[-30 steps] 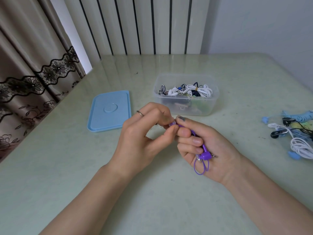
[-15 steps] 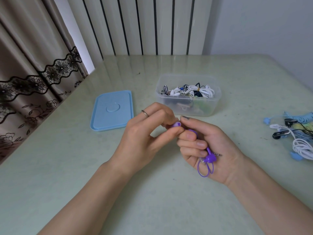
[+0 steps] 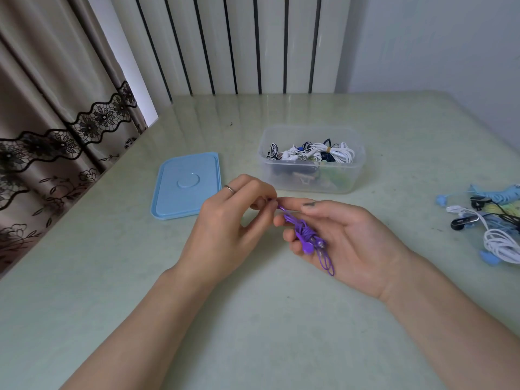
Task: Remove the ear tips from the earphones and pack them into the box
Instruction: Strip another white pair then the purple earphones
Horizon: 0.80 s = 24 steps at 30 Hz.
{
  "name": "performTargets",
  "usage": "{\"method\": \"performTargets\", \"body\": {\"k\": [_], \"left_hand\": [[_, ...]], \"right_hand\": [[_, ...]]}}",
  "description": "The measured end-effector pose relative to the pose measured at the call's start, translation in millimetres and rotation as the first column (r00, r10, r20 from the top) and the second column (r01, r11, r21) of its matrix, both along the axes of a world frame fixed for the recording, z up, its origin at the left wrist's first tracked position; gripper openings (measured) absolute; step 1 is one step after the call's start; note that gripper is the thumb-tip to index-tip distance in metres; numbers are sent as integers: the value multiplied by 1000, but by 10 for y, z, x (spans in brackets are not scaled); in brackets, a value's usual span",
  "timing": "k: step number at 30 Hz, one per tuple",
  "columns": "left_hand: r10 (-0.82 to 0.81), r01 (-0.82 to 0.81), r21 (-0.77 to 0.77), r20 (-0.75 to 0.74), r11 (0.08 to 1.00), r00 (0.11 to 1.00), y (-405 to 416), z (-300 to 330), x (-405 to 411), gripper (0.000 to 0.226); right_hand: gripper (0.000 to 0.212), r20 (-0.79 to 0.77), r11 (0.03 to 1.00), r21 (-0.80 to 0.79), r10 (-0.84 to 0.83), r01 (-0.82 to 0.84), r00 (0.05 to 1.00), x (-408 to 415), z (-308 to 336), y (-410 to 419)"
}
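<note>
A coiled pair of purple earphones (image 3: 306,237) lies across the palm and fingers of my right hand (image 3: 346,243), whose fingers are loosely bent under the bundle. My left hand (image 3: 230,226) pinches the purple end of one earphone at about the tip of my right forefinger; the ear tip itself is hidden between my fingertips. Behind my hands stands the clear plastic box (image 3: 357,167), open, with several bundled earphones inside.
The box's light blue lid (image 3: 185,184) lies flat to the left of the box. A heap of loose blue, white and black earphones (image 3: 489,226) lies at the table's right edge. A curtain hangs past the table's left edge.
My right hand has uncurled, so the purple bundle now lies exposed on the fingers. My left hand keeps its pinch on the earphone end. The camera has tilted a little.
</note>
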<state>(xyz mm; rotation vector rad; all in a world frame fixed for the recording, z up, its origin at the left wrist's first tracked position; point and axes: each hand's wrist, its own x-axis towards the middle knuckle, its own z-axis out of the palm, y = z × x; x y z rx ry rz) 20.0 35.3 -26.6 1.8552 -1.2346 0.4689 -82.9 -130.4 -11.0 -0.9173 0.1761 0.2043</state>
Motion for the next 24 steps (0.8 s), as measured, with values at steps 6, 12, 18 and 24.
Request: {"method": "performTargets", "body": {"k": [6, 12, 18, 24], "left_hand": [[28, -31, -26, -106, 999, 994, 8, -21, 2, 8], [47, -55, -27, -224, 998, 973, -9, -34, -32, 9], [58, -55, 18, -252, 998, 966, -20, -20, -86, 23], [-14, 10, -17, -214, 1000, 977, -28, 12, -145, 12]], "right_hand": [[54, 50, 997, -76, 30, -27, 998, -17, -28, -67], [49, 53, 989, -125, -73, 79, 996, 15, -28, -69], [39, 85, 971, -82, -216, 223, 973, 25, -27, -87], [31, 119, 928, -65, -359, 368, 926, 56, -31, -86]]}}
